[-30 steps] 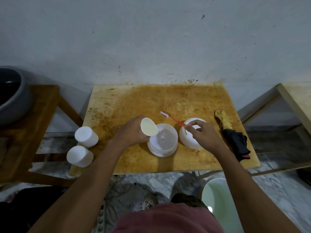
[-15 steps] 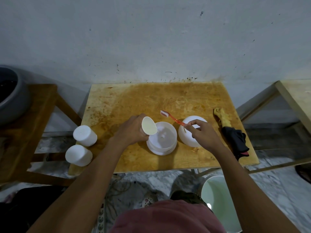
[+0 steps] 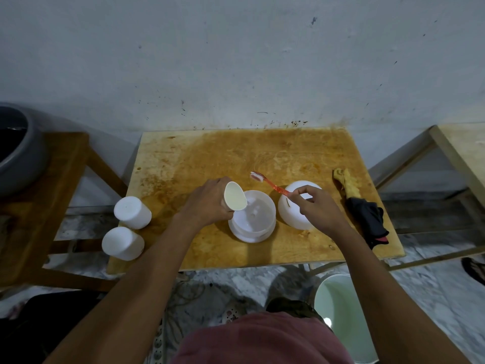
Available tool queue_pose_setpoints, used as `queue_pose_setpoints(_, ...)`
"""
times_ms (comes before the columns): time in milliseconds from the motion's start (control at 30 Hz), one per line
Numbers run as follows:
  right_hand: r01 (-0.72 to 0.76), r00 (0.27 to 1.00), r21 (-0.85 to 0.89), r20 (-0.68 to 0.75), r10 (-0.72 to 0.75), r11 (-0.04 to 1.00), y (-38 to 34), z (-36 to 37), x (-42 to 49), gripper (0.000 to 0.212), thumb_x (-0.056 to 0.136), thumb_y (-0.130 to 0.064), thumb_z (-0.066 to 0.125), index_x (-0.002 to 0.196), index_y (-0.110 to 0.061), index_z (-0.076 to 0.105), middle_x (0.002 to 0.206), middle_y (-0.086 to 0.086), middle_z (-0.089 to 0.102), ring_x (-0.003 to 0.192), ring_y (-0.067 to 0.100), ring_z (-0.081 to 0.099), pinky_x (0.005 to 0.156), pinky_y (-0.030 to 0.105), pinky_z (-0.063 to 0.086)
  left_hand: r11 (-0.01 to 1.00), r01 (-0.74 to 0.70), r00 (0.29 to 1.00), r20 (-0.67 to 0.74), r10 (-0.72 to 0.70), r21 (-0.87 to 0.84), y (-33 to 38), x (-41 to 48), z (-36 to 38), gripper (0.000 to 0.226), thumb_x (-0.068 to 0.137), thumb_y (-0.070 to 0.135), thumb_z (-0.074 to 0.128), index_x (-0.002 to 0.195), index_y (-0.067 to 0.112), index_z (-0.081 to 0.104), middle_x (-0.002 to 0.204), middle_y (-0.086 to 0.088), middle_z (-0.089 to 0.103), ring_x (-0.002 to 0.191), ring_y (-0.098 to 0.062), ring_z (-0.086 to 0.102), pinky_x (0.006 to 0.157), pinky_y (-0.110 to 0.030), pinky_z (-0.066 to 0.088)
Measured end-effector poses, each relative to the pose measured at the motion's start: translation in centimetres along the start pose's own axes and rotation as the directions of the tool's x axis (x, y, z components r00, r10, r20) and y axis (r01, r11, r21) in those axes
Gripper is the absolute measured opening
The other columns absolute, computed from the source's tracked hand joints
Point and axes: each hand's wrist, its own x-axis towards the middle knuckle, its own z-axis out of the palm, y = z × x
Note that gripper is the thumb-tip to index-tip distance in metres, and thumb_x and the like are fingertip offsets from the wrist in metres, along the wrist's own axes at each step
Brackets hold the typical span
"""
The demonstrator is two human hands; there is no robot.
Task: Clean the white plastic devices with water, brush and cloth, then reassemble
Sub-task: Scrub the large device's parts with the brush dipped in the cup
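Head view: on a stained wooden table (image 3: 236, 151) against a pale wall, a round white device base (image 3: 256, 222) sits open near the middle of the near half. The left hand (image 3: 208, 204) grips a small pale cup (image 3: 235, 196), fingers wrapped round its side. The cup is tilted towards the right, its lip hanging over the base's far-left rim; whether liquid is running out cannot be told.

The right hand (image 3: 319, 210) pinches the near end of an orange toothbrush (image 3: 273, 185) between thumb and fingertips. The handle runs up and to the left from the grip, and the bristle head points far-left, above the table just beyond the base. That hand hovers over a white domed cover (image 3: 290, 215), which stands just right of the base and is partly hidden by the fingers.

At the table's left near corner, well apart from both hands, two white cylinders (image 3: 132, 212) (image 3: 122, 243) stand side by side. Along the right edge lies a yellow cloth (image 3: 346, 181), its near end touching a dark cloth (image 3: 367, 220). A white bucket (image 3: 341, 308) stands on the floor at the near right, and a grey basin (image 3: 18, 158) rests on a wooden stand at the far left.
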Motion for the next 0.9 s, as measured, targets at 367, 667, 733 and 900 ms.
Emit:
queue_pose_setpoints(367, -0.007, 1.0, -0.021, -0.008, 0.007, 1.0, 0.3, -0.1, 0.0, 0.021, 0.094, -0.041, 0.06, 0.09, -0.022, 0.066, 0.066, -0.007, 0.058, 0.06, 0.007, 0.05, 0.057, 0.023, 0.032, 0.997, 0.019, 1.0, -0.018, -0.02, -0.079, -0.4, -0.1, 0.2, 0.064, 0.068, 0.037, 0.084, 0.122, 0.025, 0.05, 0.114, 0.002, 0.057, 0.104, -0.02, 0.053, 0.064, -0.032, 0.045)
queue_pose_setpoints(667, -0.036, 0.999, -0.07, 0.0, 0.036, 0.997, 1.7, 0.4, -0.3, 0.021, 0.093, -0.045, 0.059, 0.089, -0.025, 0.064, 0.073, -0.004, 0.062, 0.065, 0.012, 0.055, 0.056, 0.026, 0.039, 0.806, 0.166, 0.934, -0.173, -0.314, -0.568, -2.5, -0.8, 1.6, 0.072, 0.06, 0.044, 0.09, 0.121, 0.028, 0.054, 0.117, 0.002, 0.059, 0.105, -0.019, 0.057, 0.078, -0.037, 0.051)
queue_pose_setpoints(733, -0.045, 0.999, -0.08, 0.008, 0.046, 0.996, 2.3, 0.6, -0.5, 0.019, 0.094, -0.044, 0.058, 0.089, -0.027, 0.063, 0.084, -0.004, 0.065, 0.074, 0.017, 0.06, 0.062, 0.03, 0.044, 0.734, 0.165, 0.908, -0.189, -0.374, -0.658, -2.9, -0.9, 2.1, 0.064, 0.066, 0.026, 0.091, 0.118, 0.027, 0.053, 0.114, 0.003, 0.059, 0.105, -0.019, 0.056, 0.077, -0.034, 0.049)
queue_pose_setpoints(900, -0.058, 0.998, -0.161, 0.021, 0.062, 0.985, 3.5, 1.7, -1.0, 0.015, 0.095, -0.044, 0.055, 0.097, -0.03, 0.062, 0.087, -0.004, 0.069, 0.071, 0.016, 0.063, 0.06, 0.03, 0.046, 0.65, 0.161, 0.836, -0.248, -0.49, -0.743, -3.1, -0.5, 3.7, 0.07, 0.068, 0.023, 0.09, 0.128, 0.018, 0.053, 0.122, 0.001, 0.057, 0.11, -0.018, 0.053, 0.082, -0.032, 0.049)
